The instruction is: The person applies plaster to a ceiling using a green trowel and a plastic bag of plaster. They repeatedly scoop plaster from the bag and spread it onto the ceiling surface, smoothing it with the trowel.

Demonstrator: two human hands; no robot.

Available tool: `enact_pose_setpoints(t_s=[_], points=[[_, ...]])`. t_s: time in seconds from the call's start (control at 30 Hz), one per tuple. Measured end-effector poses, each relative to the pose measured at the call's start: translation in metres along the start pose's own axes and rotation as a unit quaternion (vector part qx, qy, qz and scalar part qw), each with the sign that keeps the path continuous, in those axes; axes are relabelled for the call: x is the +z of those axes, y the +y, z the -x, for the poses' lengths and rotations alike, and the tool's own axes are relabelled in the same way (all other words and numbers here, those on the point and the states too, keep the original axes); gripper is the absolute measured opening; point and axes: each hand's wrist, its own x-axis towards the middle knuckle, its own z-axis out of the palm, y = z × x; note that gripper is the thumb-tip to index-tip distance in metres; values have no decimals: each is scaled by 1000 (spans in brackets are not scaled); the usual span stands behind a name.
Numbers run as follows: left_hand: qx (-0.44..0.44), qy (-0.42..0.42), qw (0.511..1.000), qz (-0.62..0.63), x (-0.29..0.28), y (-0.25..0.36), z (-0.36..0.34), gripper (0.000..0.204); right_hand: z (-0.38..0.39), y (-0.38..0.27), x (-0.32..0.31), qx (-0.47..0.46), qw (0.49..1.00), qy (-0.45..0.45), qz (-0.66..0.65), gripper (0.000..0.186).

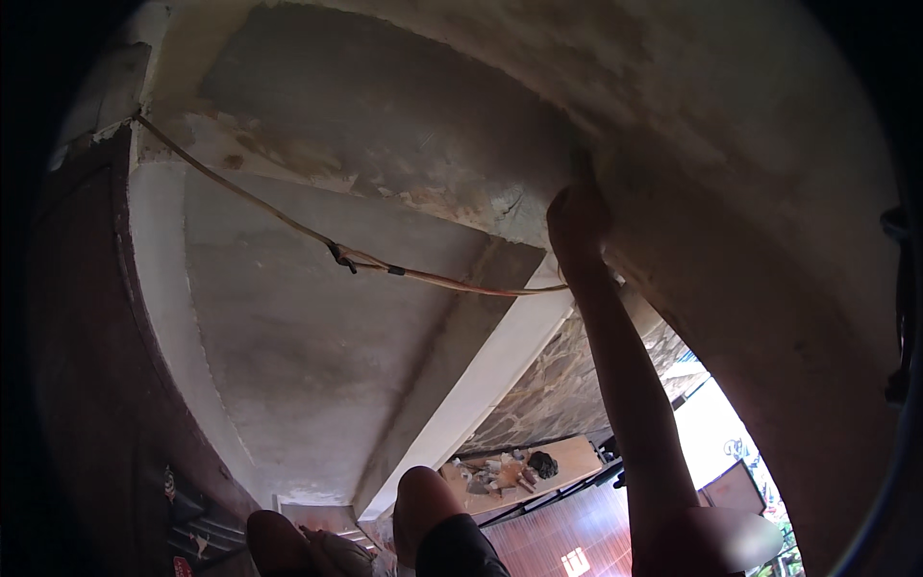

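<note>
My right hand (577, 221) is raised against a rough, patchy plastered surface (510, 115) at the upper right of the head view, its arm coming up from the lower edge. The fingers are closed around something dark and shadowed at their tips, which I cannot make out. A pale double cable (288, 221) with dark taped parts runs across the plaster from the upper left to just behind my wrist. My left hand is not in view.
A dark wooden panel (91, 308) runs down the left. A white beam (457, 385) slants beside a mottled wall. Bare knees (423, 495) show at the bottom, above a ledge with scattered debris (505, 471) and a reddish tiled floor (538, 539). A bright opening lies lower right.
</note>
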Motion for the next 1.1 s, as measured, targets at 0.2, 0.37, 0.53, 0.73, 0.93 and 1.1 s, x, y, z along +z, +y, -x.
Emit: enact_pose_setpoints(t_s=[0.2, 0.37, 0.53, 0.73, 0.93, 1.1], points=[[-4, -13, 1000, 10, -5, 5, 0, 51, 9, 6, 55, -70, 985, -48, 150, 62], [15, 45, 999, -2, -4, 6, 0, 52, 34, 3, 65, -94, 975, -56, 192, 66], [-26, -116, 990, 77, -3, -1, -2, 49, 48, -5, 71, -93, 985, -49, 137, 66], [-13, -108, 992, 65, 3, -7, -6, 48, 95, -29, 71, -123, 975, -117, 143, 61], [-64, -157, 982, 83, 28, -23, 10, 48, 123, -41, 49, -104, 986, -133, 21, 62], [24, 120, 992, -23, 33, -17, 14, 49, 112, -35, -9, 109, 954, -155, -232, 51]])
